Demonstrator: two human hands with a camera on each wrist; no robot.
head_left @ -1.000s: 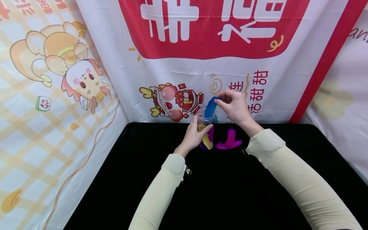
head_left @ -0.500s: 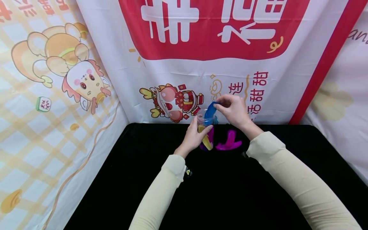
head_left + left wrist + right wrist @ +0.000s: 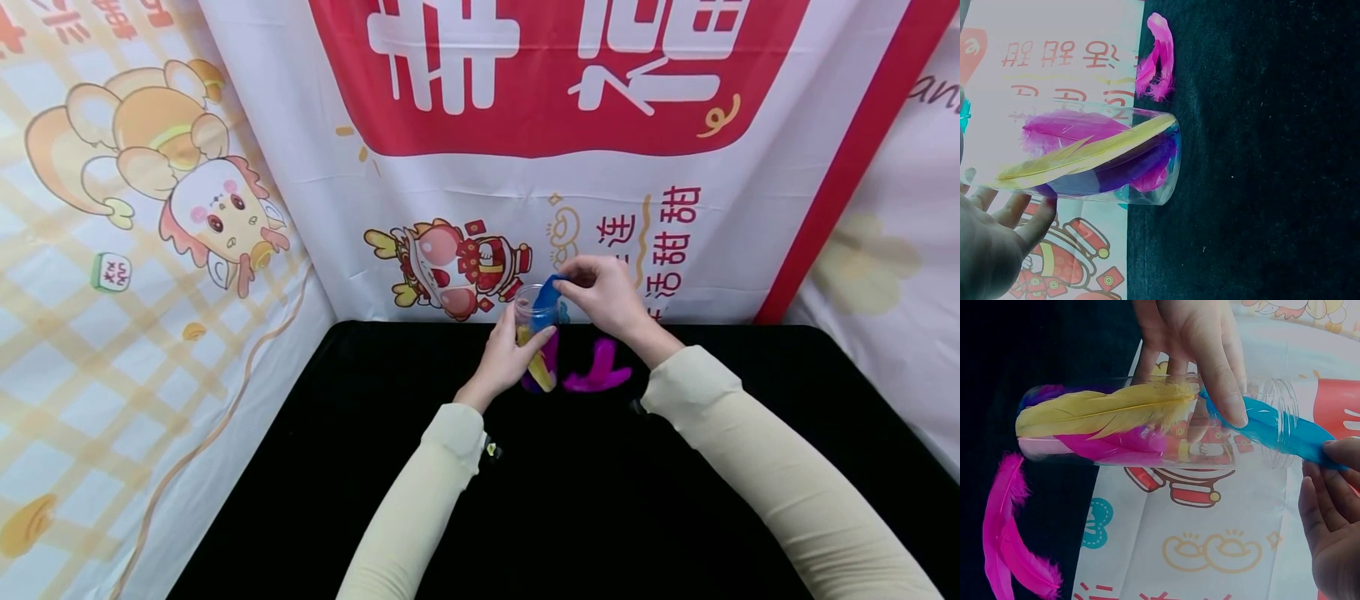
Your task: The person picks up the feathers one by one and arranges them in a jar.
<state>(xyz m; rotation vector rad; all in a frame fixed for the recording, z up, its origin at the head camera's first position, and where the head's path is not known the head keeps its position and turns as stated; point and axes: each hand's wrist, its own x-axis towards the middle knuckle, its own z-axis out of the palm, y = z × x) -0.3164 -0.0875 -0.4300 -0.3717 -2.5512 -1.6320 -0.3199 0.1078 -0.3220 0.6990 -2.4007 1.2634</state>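
Observation:
My left hand (image 3: pixel 504 357) grips a clear plastic jar (image 3: pixel 1254 450) round its side and holds it upright at the back of the black table. Inside the jar are a yellow feather (image 3: pixel 1085 159), a purple feather (image 3: pixel 1129 169) and magenta feathers (image 3: pixel 1116 447). My right hand (image 3: pixel 603 296) pinches the tip of a blue feather (image 3: pixel 1272 432) between thumb and fingers at the jar's mouth. Most of the blue feather is within the jar's upper part, its lower end near the left thumb. To the right of the jar, magenta feathers (image 3: pixel 600 371) lie on the table.
The black table (image 3: pixel 555 517) ends at a white and red printed cloth (image 3: pixel 465 183) hanging close behind the jar. Another printed cloth (image 3: pixel 150 333) hangs along the left side, and a pale cloth (image 3: pixel 870 258) on the right.
My right hand has come down a little with the blue feather, which now reaches deeper into the jar. The left hand and jar have stayed in place.

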